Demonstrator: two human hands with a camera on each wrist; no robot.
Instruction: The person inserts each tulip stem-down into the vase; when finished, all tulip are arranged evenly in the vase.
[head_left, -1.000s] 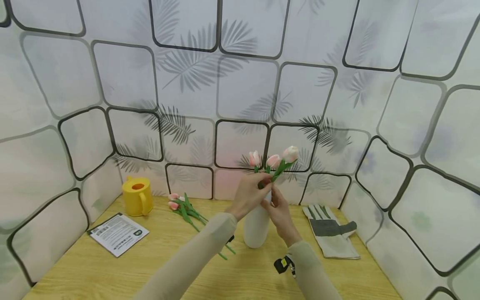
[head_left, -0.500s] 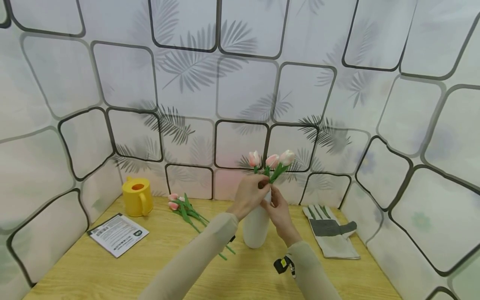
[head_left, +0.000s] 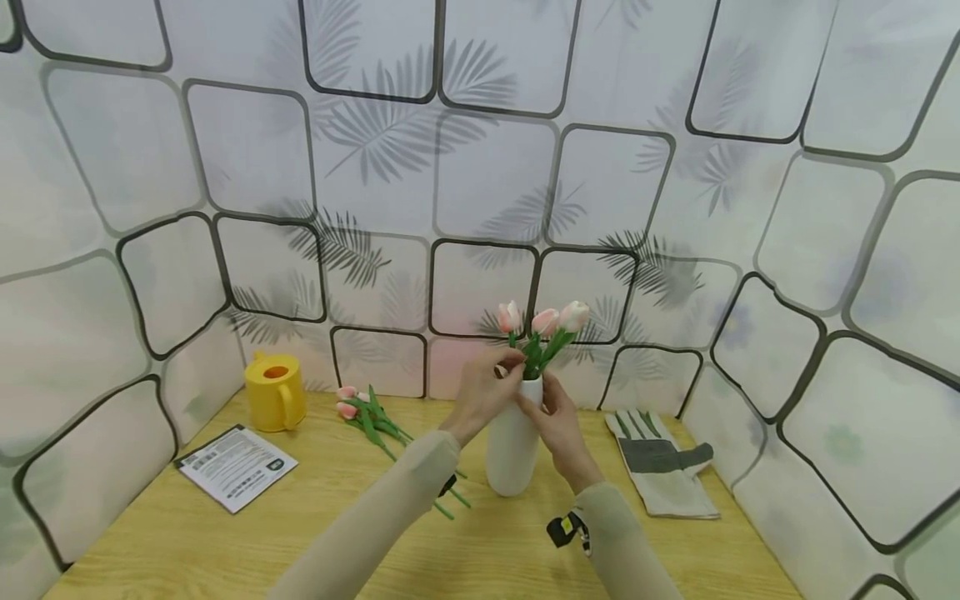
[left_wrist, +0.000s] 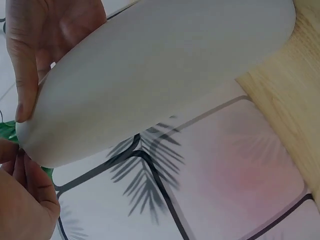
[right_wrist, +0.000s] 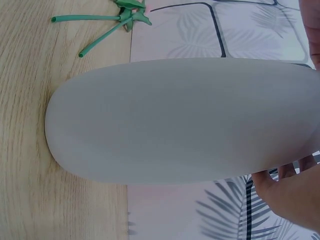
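Observation:
A tall white vase (head_left: 512, 454) stands upright on the table, with three pale pink tulips (head_left: 546, 322) rising from its mouth. My right hand (head_left: 564, 433) holds the vase around its neck from the right; in the right wrist view its curled fingers (right_wrist: 267, 182) lie along the vase's side. At the rim, my left hand (head_left: 483, 392) has thumb and fingers drawn together at the tulips' green leaves (head_left: 534, 354), pinching there. The left wrist view shows those fingertips (left_wrist: 37, 185) right by the vase mouth, the pinched part mostly hidden.
More tulips (head_left: 367, 412) lie on the table left of the vase, their stems toward me. Behind them is a yellow watering can (head_left: 275, 396), with a printed leaflet (head_left: 236, 468) in front of it. A work glove (head_left: 663, 467) lies at right. Patterned walls surround the table.
The rightmost tulip has sunk slightly and shifted left. My left hand has then drawn left and a little down, uncovering the leaves and vase rim. My right hand stays on the vase.

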